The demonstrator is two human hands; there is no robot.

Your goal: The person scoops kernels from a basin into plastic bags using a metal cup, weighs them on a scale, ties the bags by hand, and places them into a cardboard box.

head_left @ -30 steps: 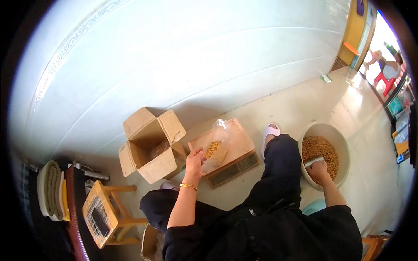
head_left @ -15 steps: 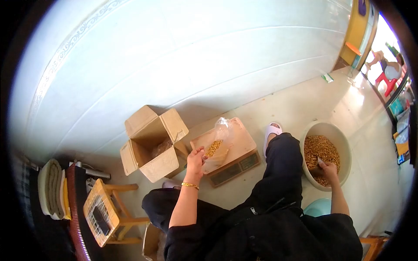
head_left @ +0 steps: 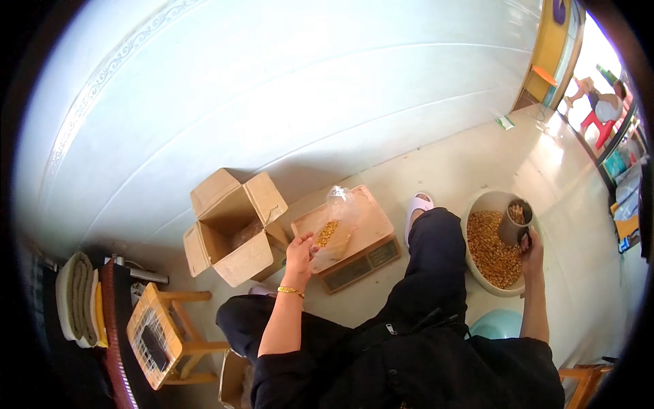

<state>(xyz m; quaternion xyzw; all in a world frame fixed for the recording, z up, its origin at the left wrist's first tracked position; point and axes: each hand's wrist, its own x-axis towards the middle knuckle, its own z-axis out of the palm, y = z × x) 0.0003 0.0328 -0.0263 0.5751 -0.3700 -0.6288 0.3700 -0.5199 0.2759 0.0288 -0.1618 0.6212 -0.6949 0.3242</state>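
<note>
My left hand [head_left: 300, 253] is closed on the edge of a clear plastic bag [head_left: 340, 211]. Some golden kernels, perhaps beans or nuts, lie inside that bag, which rests on the flat platform of a scale [head_left: 371, 211]. On the other side, my right hand [head_left: 533, 251] grips a greyish scoop cup [head_left: 511, 230] by its lower side. The cup is tilted, with kernels visible in its mouth. It is over a large pale bucket [head_left: 482, 274] that holds many brown-gold kernels [head_left: 492, 249].
An open cardboard box [head_left: 248, 262] stands left of the scale, against the wall. A wooden stool [head_left: 194, 346] with a dark phone-like object is at lower left. Between my legs and the bucket sits a teal basin [head_left: 496, 324]. A person [head_left: 606, 105] is by the doorway.
My right hand has lifted the scoop cup out of the kernels to the bucket's upper right; before, it was down among them. My left hand keeps hold of the bag.
</note>
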